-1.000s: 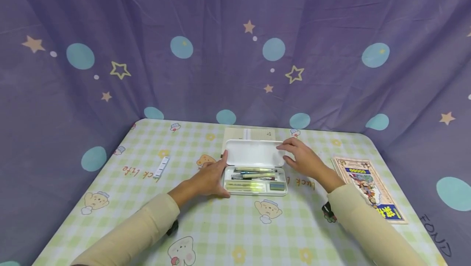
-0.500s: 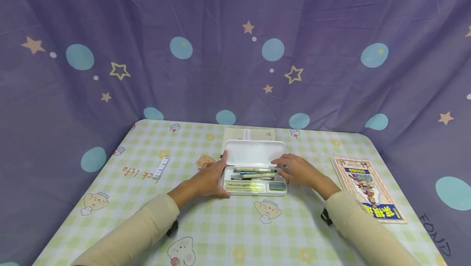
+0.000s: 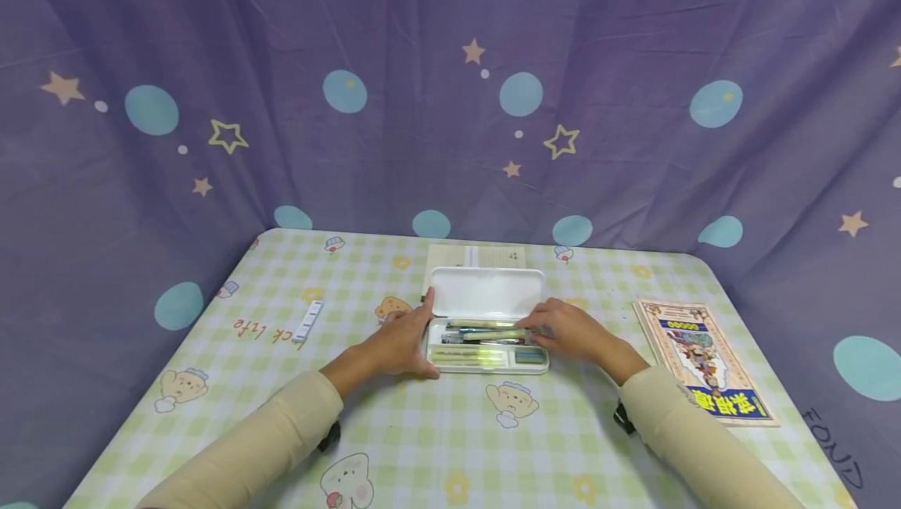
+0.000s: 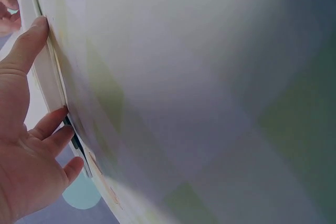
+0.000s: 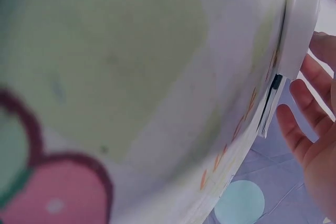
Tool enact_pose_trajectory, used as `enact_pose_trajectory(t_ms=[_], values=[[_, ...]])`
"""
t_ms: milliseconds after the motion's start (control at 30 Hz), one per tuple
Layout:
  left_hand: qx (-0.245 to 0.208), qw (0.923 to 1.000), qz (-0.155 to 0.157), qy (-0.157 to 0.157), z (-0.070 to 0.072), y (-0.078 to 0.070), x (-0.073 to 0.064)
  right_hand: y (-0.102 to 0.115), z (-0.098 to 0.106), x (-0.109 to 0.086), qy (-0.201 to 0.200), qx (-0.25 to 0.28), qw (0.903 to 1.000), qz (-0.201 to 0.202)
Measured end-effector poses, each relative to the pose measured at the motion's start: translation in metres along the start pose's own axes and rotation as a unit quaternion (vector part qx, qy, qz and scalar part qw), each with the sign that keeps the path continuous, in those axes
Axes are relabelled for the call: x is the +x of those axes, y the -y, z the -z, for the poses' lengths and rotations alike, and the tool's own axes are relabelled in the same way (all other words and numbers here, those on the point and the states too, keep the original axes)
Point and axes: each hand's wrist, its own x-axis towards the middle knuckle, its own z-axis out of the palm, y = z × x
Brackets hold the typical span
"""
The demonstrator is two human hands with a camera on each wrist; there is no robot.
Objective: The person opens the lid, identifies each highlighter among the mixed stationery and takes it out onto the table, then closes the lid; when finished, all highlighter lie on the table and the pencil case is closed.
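Observation:
A white pencil case (image 3: 487, 370) lies open on the table, its lid (image 3: 487, 292) tipped back. Inside are several pens, a pale yellow pen (image 3: 493, 335) among them, plus yellow-green sticks (image 3: 468, 356) in the front compartment and a small blue-green striped block (image 3: 529, 356). My left hand (image 3: 403, 343) grips the case's left end, thumb at the front corner and fingers by the hinge. In the left wrist view its thumb (image 4: 32, 43) presses the case's lower edge. My right hand (image 3: 570, 331) reaches in at the right end, fingertips around the pale yellow pen's end; I cannot tell whether they pinch it.
A beige notebook (image 3: 436, 256) lies behind the case, partly under the lid. To the right is a comic-style booklet (image 3: 704, 360). A small white and blue strip (image 3: 308, 321) lies at left on the checked tablecloth (image 3: 394, 446). A purple curtain (image 3: 450, 181) hangs behind.
My right hand has come down from the lid's right edge to the pens at the case's right end, its fingers drawing closer together. My left hand has stayed on the case.

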Motion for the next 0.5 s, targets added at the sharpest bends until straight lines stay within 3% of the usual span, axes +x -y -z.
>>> enact_pose_trajectory(t_ms=[500], values=[[0.002, 1.0000, -0.003, 0.000, 0.0002, -0.0004, -0.0006, -0.0017, -0.0071, 0.0030, -0.005, -0.034, 0.9992, 0.020]])
